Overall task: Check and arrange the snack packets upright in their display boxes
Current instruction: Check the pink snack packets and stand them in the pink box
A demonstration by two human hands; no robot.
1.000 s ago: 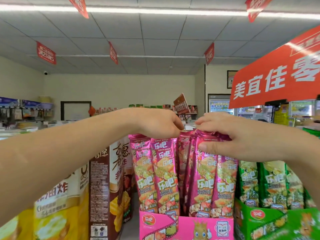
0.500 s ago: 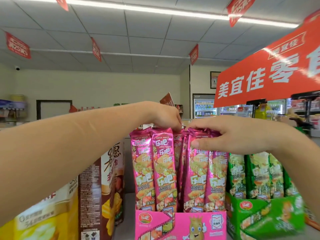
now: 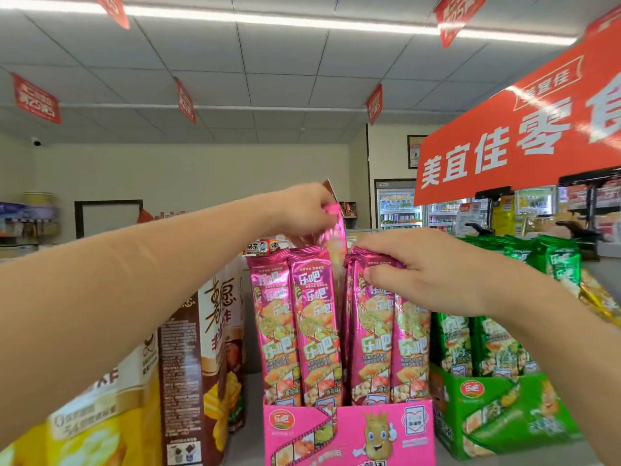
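Several tall pink snack packets (image 3: pixel 316 327) stand upright in a pink display box (image 3: pixel 349 432) on the shelf in front of me. My left hand (image 3: pixel 302 210) pinches the top of one pink packet (image 3: pixel 336 237) and holds it raised above the row, behind the front packets. My right hand (image 3: pixel 413 267) rests on the tops of the right-hand pink packets (image 3: pixel 389 334), its fingers curled over them and pressing them. To the right, a green display box (image 3: pixel 497 418) holds green packets (image 3: pixel 487 344).
A brown snack box (image 3: pixel 201 364) and a yellow box (image 3: pixel 84 432) stand to the left of the pink box. An orange sign (image 3: pixel 524 136) hangs over the right-hand shelf. More green packets (image 3: pixel 551 260) lie behind my right wrist.
My left hand has risen, pulling one pink packet up out of the row. My right hand stays on the right packets' tops. The view has tilted up slightly.
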